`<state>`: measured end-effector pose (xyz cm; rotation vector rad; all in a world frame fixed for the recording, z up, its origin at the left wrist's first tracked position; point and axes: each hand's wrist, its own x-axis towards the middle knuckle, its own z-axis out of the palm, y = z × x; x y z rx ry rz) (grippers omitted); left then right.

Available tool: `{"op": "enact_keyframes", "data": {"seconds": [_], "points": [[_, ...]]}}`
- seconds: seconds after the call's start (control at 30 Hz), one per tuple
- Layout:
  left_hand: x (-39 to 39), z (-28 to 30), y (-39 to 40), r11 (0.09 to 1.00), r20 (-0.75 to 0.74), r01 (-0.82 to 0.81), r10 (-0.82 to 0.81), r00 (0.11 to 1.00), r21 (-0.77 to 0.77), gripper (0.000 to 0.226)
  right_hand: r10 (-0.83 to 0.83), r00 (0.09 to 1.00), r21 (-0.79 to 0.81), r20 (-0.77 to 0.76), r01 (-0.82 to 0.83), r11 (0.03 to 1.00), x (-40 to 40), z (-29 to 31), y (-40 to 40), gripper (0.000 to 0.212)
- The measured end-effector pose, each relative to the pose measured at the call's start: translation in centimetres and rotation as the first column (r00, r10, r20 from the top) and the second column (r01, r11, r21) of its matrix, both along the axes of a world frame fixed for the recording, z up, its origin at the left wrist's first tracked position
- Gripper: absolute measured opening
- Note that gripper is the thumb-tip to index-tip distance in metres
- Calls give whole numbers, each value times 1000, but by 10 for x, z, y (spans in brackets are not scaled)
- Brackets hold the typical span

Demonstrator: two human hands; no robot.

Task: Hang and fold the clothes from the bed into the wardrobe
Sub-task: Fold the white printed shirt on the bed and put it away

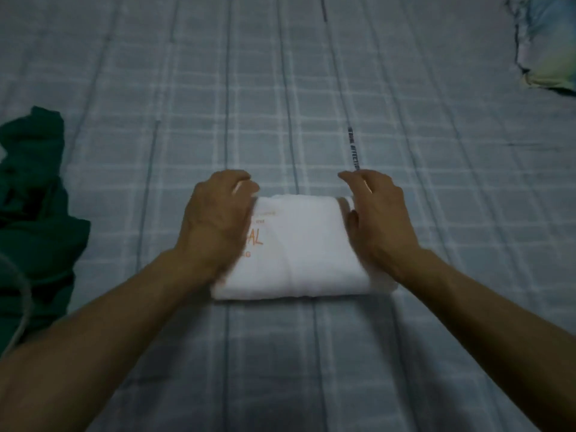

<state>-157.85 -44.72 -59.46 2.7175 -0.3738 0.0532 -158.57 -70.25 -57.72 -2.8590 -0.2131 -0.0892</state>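
Observation:
A white garment (pixel 299 247) with orange print lies folded into a compact rectangle on the checked bed sheet (pixel 280 88), in the middle of the view. My left hand (pixel 215 219) lies over its left side, and the curled fingers hold the far left corner. At the right edge my right hand (pixel 380 219) has its thumb against the side of the fold and its fingers curled over the far right corner. No wardrobe is in view.
A crumpled dark green garment (pixel 34 213) lies at the left edge of the bed, with a pale cable (pixel 21 310) across it. A pastel-patterned pillow or cloth (pixel 548 48) sits at the far right corner.

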Motion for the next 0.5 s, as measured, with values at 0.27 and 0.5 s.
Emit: {"op": "enact_keyframes", "data": {"seconds": [0.27,0.5], "points": [[-35,-41,-27,964,-100,249,-239,966,95,69,66,984,-132,-167,-88,987,-33,-42,33,71],[-6,-61,-27,957,-181,273,-252,950,96,69,37,969,-107,-243,-65,992,-1,-66,28,73]]}}
